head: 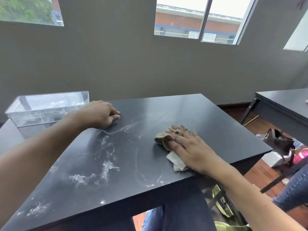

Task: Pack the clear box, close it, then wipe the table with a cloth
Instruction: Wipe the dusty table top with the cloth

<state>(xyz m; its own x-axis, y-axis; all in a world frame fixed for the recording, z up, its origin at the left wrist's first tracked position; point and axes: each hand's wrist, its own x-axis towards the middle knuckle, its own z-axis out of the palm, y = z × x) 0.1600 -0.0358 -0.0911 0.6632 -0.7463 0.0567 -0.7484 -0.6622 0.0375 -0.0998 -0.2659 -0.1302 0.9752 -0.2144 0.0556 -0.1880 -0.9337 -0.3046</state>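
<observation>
The crumpled beige rag-like cloth (168, 144) lies on the right part of the dark matte tabletop (208, 117), pinned under the right hand (191, 147), whose fingers are spread flat over it with no pinch. It looks soft, light and limp, so it should bunch and drag unless pressed through the palm; a broad flat press over its middle seems the surest hold (a loose corner trails out near the wrist). White powdery smears (106, 165) streak the left and near areas, well apart from the cloth. The left hand (101, 114) rests on the table in a loose fist, holding nothing visible. The clear rectangular plastic box (45, 108) sits at the far left edge, apparently closed.
</observation>
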